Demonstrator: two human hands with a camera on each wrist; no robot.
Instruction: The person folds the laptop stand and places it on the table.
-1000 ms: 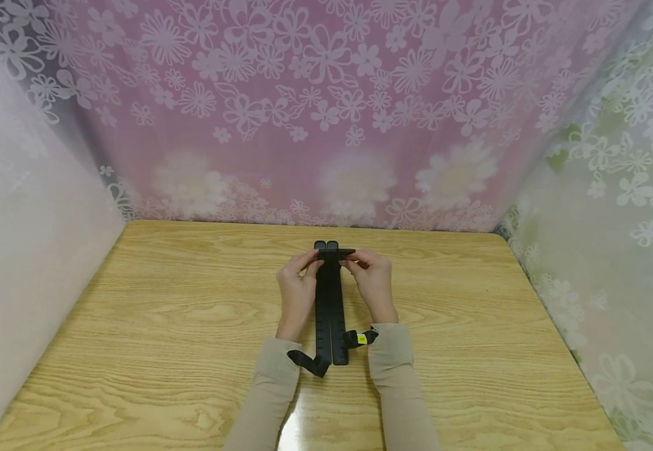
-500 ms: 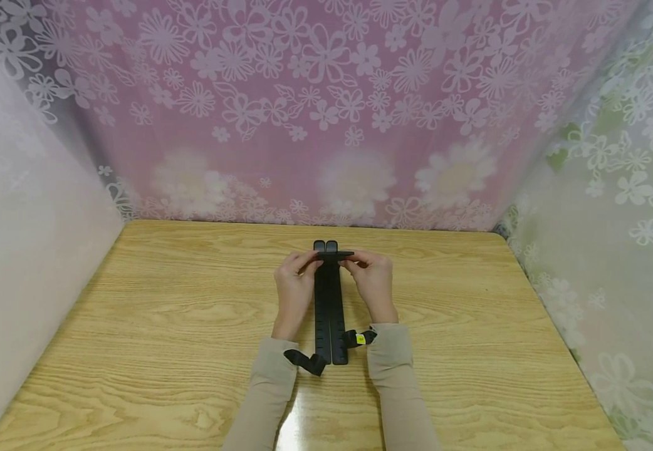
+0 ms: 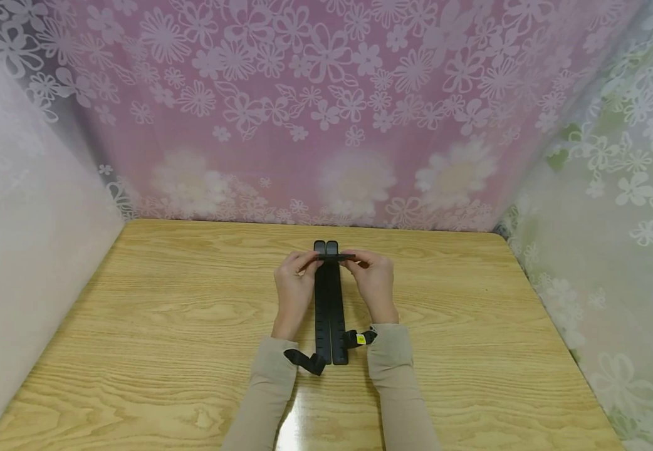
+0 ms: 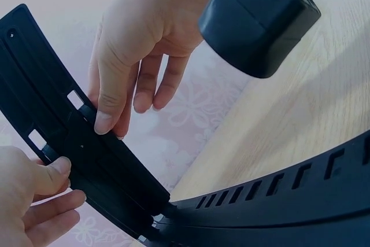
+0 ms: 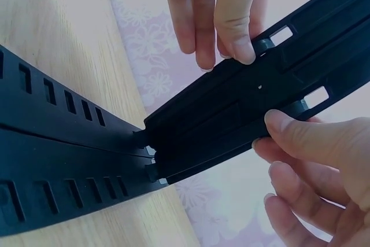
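A black plastic hinged stand lies on the table, its slotted base running lengthwise toward me. From the far part of this base a ridged panel rises on hinges; the head view shows only its thin top edge. My left hand pinches the panel's left side between thumb and fingers. On the right side, my right hand pinches it in the same way. Both thumbs press beside small rectangular cutouts, seen in the wrist views. Some fingertips are hidden behind the panel.
A wood-grain table surrounds the stand. Floral curtains hang behind it and at both sides. Black straps reach from the cuffs over the near end of the base. The right wrist's black camera hangs close above the base.
The panel's top edge sits very slightly lower in the head view. My left hand has shifted a touch to the left; both hands keep their pinch.
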